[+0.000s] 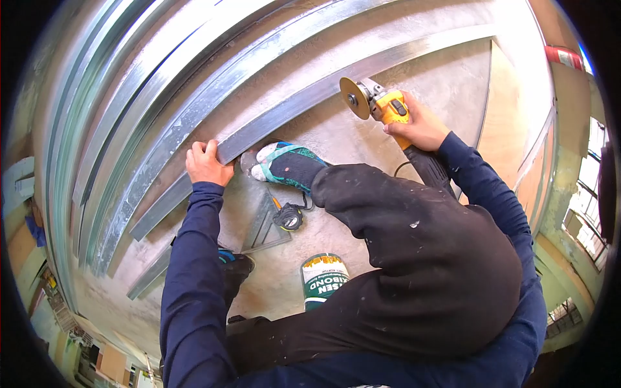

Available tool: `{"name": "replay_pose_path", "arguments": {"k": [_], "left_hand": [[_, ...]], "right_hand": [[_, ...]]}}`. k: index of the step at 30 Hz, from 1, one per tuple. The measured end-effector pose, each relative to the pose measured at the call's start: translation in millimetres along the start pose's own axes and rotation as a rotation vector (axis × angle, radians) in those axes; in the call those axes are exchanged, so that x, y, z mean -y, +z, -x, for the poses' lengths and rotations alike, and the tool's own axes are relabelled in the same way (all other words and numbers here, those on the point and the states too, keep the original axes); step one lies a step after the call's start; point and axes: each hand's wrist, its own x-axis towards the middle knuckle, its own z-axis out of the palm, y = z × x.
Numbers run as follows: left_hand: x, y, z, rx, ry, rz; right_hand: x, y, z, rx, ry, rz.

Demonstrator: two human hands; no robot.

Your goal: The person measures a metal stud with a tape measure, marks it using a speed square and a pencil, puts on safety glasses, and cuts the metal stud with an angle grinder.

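Note:
My right hand (424, 126) is closed around the yellow and black body of an angle grinder (394, 108). The grinder's thin round disc (354, 98) is held close to a long metal channel (297, 108) on the floor; whether it touches or spins I cannot tell. My left hand (208, 163) grips the same channel farther down, fingers bent over it. Beside that hand, my sandalled foot (288, 167) is against the channel's near side. A tape measure (288, 217) lies below the foot, near a flat triangular metal piece (266, 240).
Several more long metal channels (213, 107) lie side by side beyond the held one. A green and white paint bucket (325, 279) stands by my leg. Wooden boards (503, 107) are on the right. The grinder's dark cord (402, 168) loops near my knee.

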Motion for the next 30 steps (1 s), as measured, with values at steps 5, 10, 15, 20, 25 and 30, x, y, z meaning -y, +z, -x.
{"name": "replay_pose_path", "arguments": {"k": [5, 10, 15, 20, 25, 30], "left_hand": [[0, 0, 5, 0.011, 0.021, -0.028], [-3, 8, 9, -0.06, 0.011, -0.039], [-5, 4, 7, -0.027, -0.005, -0.053], [-6, 4, 7, -0.034, -0.004, -0.057], [-4, 5, 7, -0.032, -0.003, -0.07], [-6, 5, 7, -0.036, -0.01, -0.05]], "right_hand": [[-5, 7, -3, 0.023, 0.018, 0.043], [8, 11, 3, 0.055, 0.056, 0.052], [3, 16, 0, 0.044, 0.044, 0.038], [6, 17, 0, 0.043, 0.054, 0.036], [8, 17, 0, 0.017, 0.03, 0.016], [15, 14, -2, 0.002, 0.011, 0.03]]}}
